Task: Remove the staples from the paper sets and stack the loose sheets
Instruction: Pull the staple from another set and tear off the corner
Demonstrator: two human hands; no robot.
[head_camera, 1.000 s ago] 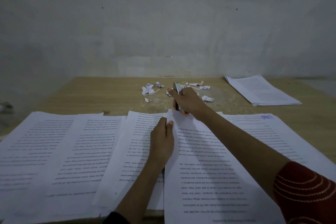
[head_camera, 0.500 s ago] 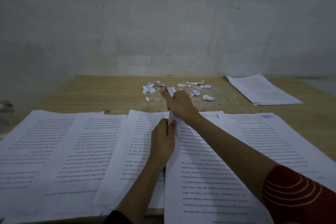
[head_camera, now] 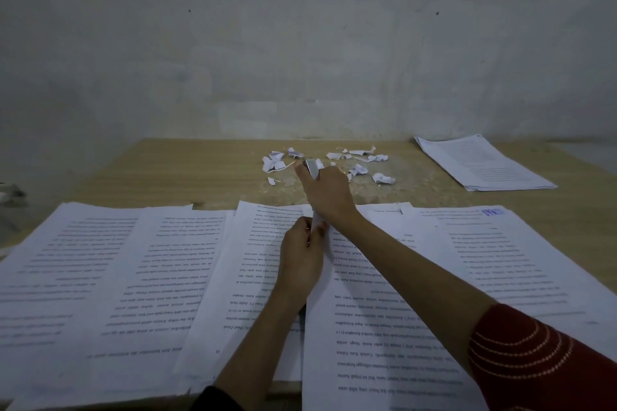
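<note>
Though dim — left hand (head_camera: 300, 260) tight on thin sheet corner (head_camera: 316, 219); right hand (head_camera: 329, 192) — grip round perhaps-metal tool (head_camera: 311, 167).

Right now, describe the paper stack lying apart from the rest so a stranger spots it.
Start at the wooden table against the grey wall. Go to its far right corner, past the torn scraps: the stack lies there. Unlike the sheets spread along the near edge, it sits alone.
</note>
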